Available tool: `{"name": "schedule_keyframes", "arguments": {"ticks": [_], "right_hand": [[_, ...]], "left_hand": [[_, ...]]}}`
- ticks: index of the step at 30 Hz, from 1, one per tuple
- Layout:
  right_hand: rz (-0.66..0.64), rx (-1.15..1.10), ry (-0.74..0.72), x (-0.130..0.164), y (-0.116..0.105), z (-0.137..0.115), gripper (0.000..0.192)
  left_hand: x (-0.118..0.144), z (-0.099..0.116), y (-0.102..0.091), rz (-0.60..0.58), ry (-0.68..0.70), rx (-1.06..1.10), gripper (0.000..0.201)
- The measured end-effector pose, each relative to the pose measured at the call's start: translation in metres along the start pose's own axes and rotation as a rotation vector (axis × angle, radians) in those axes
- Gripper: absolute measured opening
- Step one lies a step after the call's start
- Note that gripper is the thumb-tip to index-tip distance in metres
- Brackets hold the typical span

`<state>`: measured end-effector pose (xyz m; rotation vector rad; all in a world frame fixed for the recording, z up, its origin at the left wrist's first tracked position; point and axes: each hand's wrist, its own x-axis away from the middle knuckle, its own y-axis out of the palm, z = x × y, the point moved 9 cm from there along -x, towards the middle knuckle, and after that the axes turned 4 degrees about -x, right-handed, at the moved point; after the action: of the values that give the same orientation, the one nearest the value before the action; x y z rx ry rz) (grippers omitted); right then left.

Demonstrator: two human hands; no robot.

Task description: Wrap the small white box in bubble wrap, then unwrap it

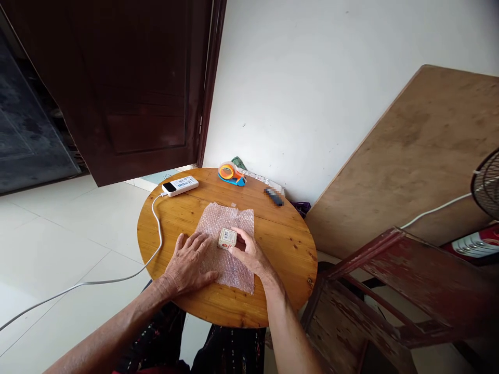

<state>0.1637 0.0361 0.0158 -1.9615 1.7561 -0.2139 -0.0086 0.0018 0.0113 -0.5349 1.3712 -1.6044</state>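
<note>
Round wooden table (284, 254), center of frame. Sheet of clear bubble wrap (230, 270) lies flat on it, slightly askew, lower edge near the table's near rim. Small printed box (227, 237), cream-colored, sits on the wrap around mid-frame, dark print on top, reddish mark on the side facing the camera.

Right hand (250, 253) comes in from lower right; thumb and fingers pinch the box from its right side, thumb at the near side, index finger at the far top edge. Other fingers mostly hidden, can't tell how they sit. Left hand (189, 264) comes in from lower left, palm down, fingers spread, laid over the wrap's left edge, thumb pointing right, apart from the box.

Upper left of the tabletop: white device (186, 185) with black screen, white cable (159, 234) plugged in and running off the left edge of the frame. Top of tabletop: tape dispenser (233, 174), orange and blue. To its right, dark elongated object (274, 197), partly pixelated, can't identify.

Brown door (148, 88) upper left, white wall (304, 67) upper center, wooden board (405, 156) leaning at right, worn reddish chair (421, 280) lower right, part of a fan (489, 184) at the right edge.
</note>
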Motion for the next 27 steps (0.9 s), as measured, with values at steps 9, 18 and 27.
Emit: {"name": "schedule_keyframes", "arguments": {"ticks": [9,18,27], "right_hand": [[-0.187,0.385,-0.136,0.068,-0.001,-0.095,0.037],[0.103,0.753,-0.286,0.087,0.029,-0.079,0.024],[-0.051,0.742,-0.275,0.091,0.029,-0.086,0.008]], "left_hand": [[0.003,-0.005,-0.007,0.047,0.024,0.046,0.075],[0.015,0.013,-0.012,0.013,0.153,0.006,0.074],[0.011,0.033,-0.018,0.104,0.336,0.095,0.008]]}}
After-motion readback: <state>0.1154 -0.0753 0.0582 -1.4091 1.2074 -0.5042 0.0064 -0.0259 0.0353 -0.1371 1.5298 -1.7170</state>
